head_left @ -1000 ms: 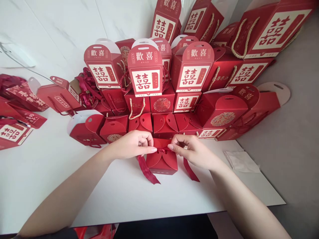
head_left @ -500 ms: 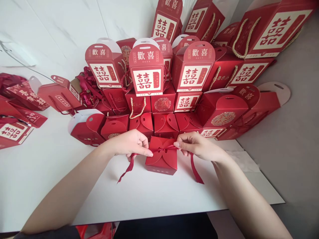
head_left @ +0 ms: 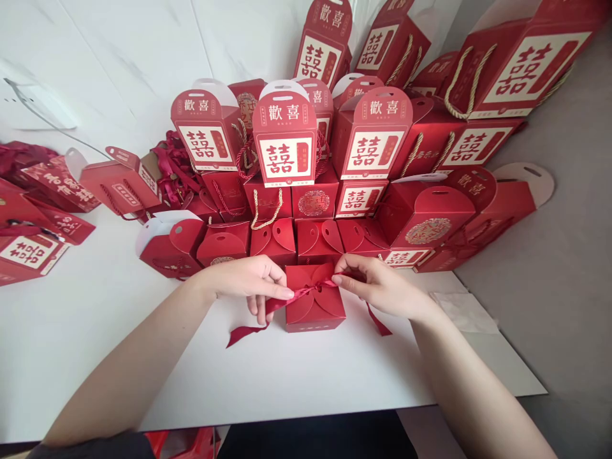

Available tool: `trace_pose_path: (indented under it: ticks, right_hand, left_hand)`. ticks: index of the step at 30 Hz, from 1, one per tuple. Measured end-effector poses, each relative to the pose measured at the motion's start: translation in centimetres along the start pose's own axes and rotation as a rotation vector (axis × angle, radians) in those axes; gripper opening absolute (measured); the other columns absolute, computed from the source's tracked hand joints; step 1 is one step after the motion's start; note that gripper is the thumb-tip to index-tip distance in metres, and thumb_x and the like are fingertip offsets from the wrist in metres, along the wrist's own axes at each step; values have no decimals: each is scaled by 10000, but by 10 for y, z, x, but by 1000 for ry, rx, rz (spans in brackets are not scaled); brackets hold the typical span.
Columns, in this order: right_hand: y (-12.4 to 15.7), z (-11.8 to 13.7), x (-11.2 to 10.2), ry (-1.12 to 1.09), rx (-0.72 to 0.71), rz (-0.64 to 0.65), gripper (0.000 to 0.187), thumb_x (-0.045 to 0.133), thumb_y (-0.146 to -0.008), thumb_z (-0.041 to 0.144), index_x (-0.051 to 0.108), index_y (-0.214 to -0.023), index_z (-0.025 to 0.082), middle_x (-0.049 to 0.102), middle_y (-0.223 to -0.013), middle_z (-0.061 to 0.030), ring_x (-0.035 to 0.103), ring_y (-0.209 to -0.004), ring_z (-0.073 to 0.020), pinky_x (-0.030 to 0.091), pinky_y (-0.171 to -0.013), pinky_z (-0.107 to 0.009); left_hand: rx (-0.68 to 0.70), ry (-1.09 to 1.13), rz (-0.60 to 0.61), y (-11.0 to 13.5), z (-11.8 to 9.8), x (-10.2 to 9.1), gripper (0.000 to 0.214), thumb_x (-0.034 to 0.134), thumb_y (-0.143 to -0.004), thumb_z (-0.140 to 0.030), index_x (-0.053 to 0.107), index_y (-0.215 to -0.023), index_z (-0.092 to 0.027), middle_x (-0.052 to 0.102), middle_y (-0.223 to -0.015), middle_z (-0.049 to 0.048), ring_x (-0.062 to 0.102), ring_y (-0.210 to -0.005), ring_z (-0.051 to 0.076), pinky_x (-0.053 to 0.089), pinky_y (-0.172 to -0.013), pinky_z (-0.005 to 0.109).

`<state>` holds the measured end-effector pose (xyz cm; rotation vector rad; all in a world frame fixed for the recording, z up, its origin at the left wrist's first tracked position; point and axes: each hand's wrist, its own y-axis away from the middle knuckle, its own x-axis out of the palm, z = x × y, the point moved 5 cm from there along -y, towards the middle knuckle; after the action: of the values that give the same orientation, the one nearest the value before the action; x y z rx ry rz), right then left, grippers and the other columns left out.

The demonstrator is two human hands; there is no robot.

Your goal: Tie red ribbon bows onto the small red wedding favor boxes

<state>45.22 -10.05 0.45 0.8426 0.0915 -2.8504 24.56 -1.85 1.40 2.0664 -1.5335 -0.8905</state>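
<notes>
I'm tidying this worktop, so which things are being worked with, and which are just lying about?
In use:
- square red cardboard box with curved top flaps
- shiny dark-red fabric ribbon across it, held by left hand and right hand

Lying about:
- stacked red cardboard boxes behind
- tangled dark-red ribbons
- flat whitish sheet

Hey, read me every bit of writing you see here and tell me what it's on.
"囍": white panels on many of the boxes.
"歡喜": rounded tabs topping several of them.
Too small to read: lettering on the front box, and fine print beneath the "歡喜".
Not clear enough to read: the patterned box at far left, the round emblems, some side lettering.
</notes>
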Motion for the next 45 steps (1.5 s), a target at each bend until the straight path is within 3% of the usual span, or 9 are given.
trace_pose_path:
  ticks: [9,16,19,23,28,35,37,40,45]
  right_hand:
    - [0,5,1,-59,-14,-1,338,601,-891,506,569,-763,195,467,-612,48,390,-514,-91,303,-499,-240]
    - [5,7,-3,-152,8,118,408,492,-959,506,526,-701,192,594,-603,15,547,-526,-105,422,-527,-232]
    - [5,4,-2,-189,39,166,368,532,-941,502,572,-748,192,625,-603,12,582,-519,-112,455,-526,-232]
    - [1,-6,1,-228,65,232,350,587,-909,502,587,-762,185,647,-604,4,613,-531,-121,469,-516,-229]
    - [-5,-23,3,-374,77,336,373,644,-868,512,645,-788,148,694,-690,-38,661,-608,-132,529,-571,-242]
    - [-7,-28,6,-401,81,392,342,665,-865,479,657,-817,141,708,-713,-40,667,-603,-125,540,-581,-243]
    - [-7,-27,7,-401,82,390,335,658,-873,472,648,-813,143,707,-711,-39,667,-606,-126,539,-580,-242]
    - [-7,-26,8,-402,85,384,328,653,-879,466,638,-807,146,705,-707,-36,665,-605,-122,536,-579,-238]
    - [-9,-27,9,-389,76,370,329,648,-884,463,625,-788,150,687,-686,-26,668,-621,-126,530,-583,-234]
  left_hand:
    - [99,-143,-177,-1,-6,-6,386,735,-719,-537,616,-662,-174,509,-514,-29,519,-463,95,323,-365,168]
    - [91,-207,-171,5,-7,-11,420,743,-722,-510,513,-611,-177,466,-509,-42,531,-473,94,327,-375,157]
    - [96,-199,-148,4,-5,-13,430,753,-712,-505,509,-584,-174,464,-484,-40,537,-461,98,321,-370,159]
    - [96,-145,-51,-2,2,-16,344,734,-739,-489,651,-633,-172,580,-496,-8,525,-428,94,372,-400,182]
    - [155,-161,139,-1,9,-20,234,694,-794,-392,757,-734,-175,750,-729,65,554,-432,90,439,-485,221]
    - [108,-293,235,2,16,-22,197,659,-824,-356,777,-778,-206,776,-871,76,649,-497,117,295,-411,206]
    - [108,-323,232,3,16,-22,200,664,-828,-364,782,-783,-209,762,-786,62,642,-519,117,320,-435,206]
    - [204,-359,200,5,12,-25,160,713,-795,-359,802,-799,-226,708,-703,38,592,-555,113,401,-505,213]
    - [489,-349,91,13,-4,-28,73,802,-715,-325,813,-769,-279,683,-916,38,591,-715,123,491,-646,215]
